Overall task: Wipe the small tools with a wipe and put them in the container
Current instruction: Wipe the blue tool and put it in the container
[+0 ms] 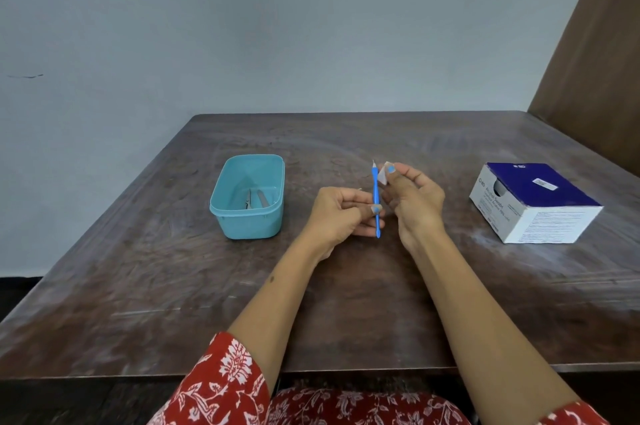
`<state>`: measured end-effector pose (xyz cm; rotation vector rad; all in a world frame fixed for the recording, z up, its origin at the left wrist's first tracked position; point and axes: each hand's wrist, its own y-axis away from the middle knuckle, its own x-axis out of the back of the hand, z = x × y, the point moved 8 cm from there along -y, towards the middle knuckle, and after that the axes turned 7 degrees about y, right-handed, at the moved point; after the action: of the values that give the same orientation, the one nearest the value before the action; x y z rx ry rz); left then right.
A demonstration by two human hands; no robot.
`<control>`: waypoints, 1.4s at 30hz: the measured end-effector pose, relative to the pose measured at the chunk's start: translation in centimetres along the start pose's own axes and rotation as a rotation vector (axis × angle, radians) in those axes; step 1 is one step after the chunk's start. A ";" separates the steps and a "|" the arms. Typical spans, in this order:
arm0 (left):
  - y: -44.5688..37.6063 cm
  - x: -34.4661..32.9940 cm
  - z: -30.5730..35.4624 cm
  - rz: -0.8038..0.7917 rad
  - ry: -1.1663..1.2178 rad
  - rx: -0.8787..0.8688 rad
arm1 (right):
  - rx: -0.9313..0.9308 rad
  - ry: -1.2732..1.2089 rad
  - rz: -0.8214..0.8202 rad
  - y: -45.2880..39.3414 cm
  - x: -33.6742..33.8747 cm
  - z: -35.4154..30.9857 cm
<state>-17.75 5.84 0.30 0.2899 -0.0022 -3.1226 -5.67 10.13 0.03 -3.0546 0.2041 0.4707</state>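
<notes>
My left hand (341, 213) pinches a thin blue-handled tool (376, 190) near its lower part and holds it upright above the table; its metal tip points up. My right hand (414, 197) pinches a small white wipe (383, 176) against the upper part of the handle. A teal plastic container (227, 213) stands to the left of my hands. Two small metal tools (256, 199) lie inside it.
A blue and white box of alcohol swabs (535, 201) sits on the right of the dark wooden table (173, 286). A grey wall rises behind the table, and a brown panel stands at the far right.
</notes>
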 end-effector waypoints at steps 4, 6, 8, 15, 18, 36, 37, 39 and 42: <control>0.1 -0.1 -0.1 -0.019 -0.012 0.018 | -0.042 -0.017 -0.081 0.1 -0.6 0.3; 0.2 -0.1 -0.1 -0.021 -0.018 0.025 | -0.036 -0.009 -0.106 0.2 -0.9 0.3; 0.1 0.0 0.0 -0.018 -0.019 0.024 | -0.047 -0.001 -0.121 0.1 -1.1 0.5; 0.0 0.2 -0.1 -0.005 -0.027 0.012 | -0.053 0.026 -0.166 0.5 -1.4 0.2; 0.0 0.3 0.1 -0.002 -0.026 0.006 | -0.055 0.060 -0.187 0.6 -1.6 0.3; 0.1 -0.1 -0.2 -0.058 -0.066 0.050 | -0.043 0.149 -0.036 0.4 -0.5 -0.1; 0.2 -0.2 -0.3 -0.079 -0.070 0.064 | -0.037 0.158 -0.010 0.4 -0.3 -0.2; 0.3 -0.6 -0.5 -0.121 -0.078 0.085 | -0.017 0.159 0.035 0.3 0.2 -0.3; 0.3 -0.5 -0.5 -0.108 -0.075 0.077 | -0.006 0.164 0.035 0.3 0.1 -0.4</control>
<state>-17.19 5.54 -0.08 0.1783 -0.1106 -3.2441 -5.47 9.83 0.40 -3.1008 0.2620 0.2223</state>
